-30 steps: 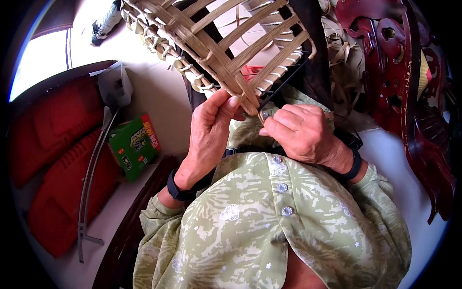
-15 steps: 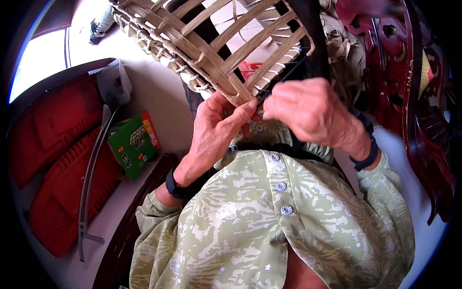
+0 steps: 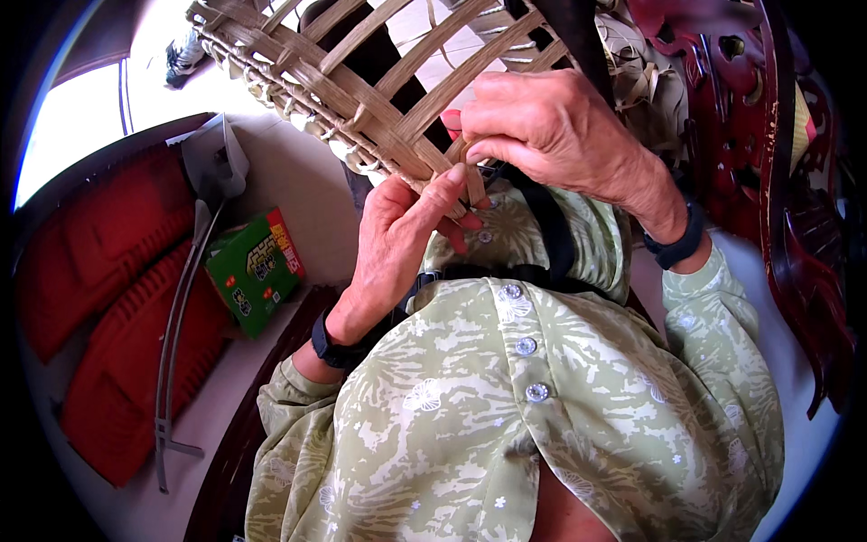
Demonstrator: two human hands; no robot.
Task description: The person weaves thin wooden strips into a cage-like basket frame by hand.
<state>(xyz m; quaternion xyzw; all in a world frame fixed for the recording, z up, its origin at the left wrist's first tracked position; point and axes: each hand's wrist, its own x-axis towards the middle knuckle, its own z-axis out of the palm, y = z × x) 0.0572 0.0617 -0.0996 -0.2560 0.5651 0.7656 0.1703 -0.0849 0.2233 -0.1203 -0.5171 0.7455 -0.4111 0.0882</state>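
A panel of flat tan strips (image 3: 366, 90), woven in an open lattice, slants over my lap with its corner toward me. White cord loops run along its left edge. My left hand (image 3: 388, 239) grips this near corner, thumb on top and fingertips showing below. Just to the right, my right hand (image 3: 560, 135) is closed in a pinch on a tan strip (image 3: 460, 150) at the same corner. The right hand covers part of the panel's right edge. Black bands sit on both wrists.
Red ridged panels (image 3: 135, 361), a green box (image 3: 257, 275) and a grey metal stand (image 3: 176, 343) are on the left. Dark red carved wooden furniture (image 3: 772, 181) stands at right. Loose pale strips (image 3: 655, 99) lie beyond my right hand.
My right hand has moved up and left over the panel's edge, and a strip now shows in its pinch. The panel has shifted slightly left and up; my left hand keeps its corner.
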